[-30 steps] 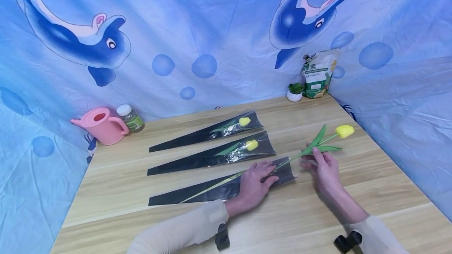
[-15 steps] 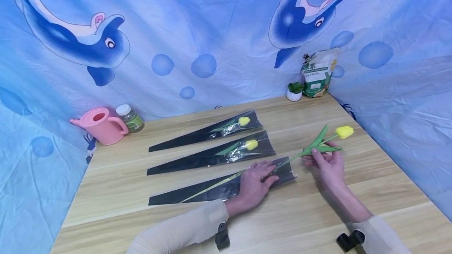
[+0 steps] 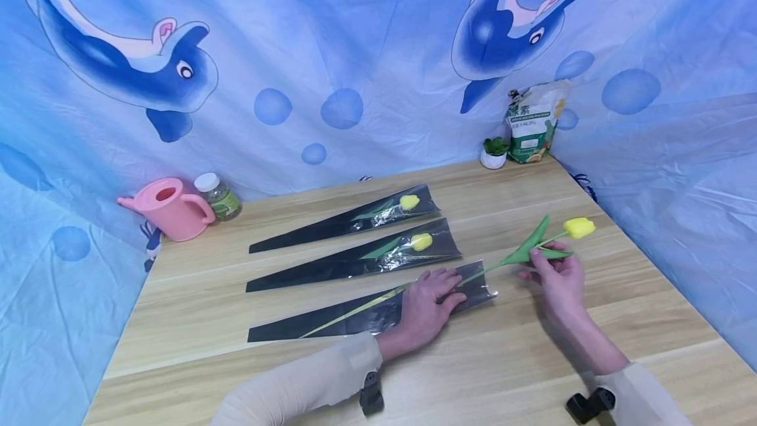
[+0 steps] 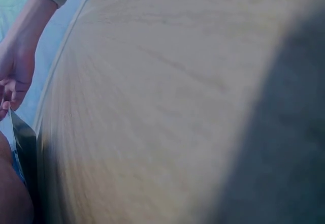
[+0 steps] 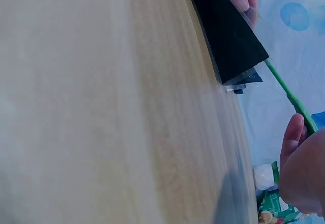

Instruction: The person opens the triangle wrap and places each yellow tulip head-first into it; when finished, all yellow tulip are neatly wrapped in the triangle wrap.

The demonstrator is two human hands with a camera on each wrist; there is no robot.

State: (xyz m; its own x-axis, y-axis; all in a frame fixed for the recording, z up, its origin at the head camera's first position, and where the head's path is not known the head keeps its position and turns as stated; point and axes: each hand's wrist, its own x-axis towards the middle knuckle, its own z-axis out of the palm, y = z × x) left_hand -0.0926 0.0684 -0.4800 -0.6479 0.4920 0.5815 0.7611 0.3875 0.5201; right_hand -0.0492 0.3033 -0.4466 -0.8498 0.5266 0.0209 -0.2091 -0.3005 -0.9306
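In the head view, a yellow tulip point(image 3: 578, 227) with green leaves lies with its long stem running into the nearest black, clear-fronted flower sleeve point(image 3: 296, 326). My right hand point(image 3: 558, 278) pinches the tulip by its leaves and stem, below the bloom and right of the sleeve's mouth. My left hand point(image 3: 427, 304) rests on the sleeve near its wide end, fingers extended, covering part of the stem. The right wrist view shows the sleeve's dark corner point(image 5: 233, 41), the green stem point(image 5: 279, 79) leaving it, and my right hand point(image 5: 304, 168) at that stem.
Two more sleeves, a middle one point(image 3: 331, 271) and a far one point(image 3: 319, 227), each hold a yellow tulip. At the back left stand a pink watering can point(image 3: 177, 212) and a lidded jar point(image 3: 225, 202). A potted plant point(image 3: 493, 153) and a green-white bag point(image 3: 532, 130) stand back right.
My right hand has shifted right along the tulip, its grip now nearer the bloom. The bloom has moved slightly right and toward me. My left hand stays on the sleeve.
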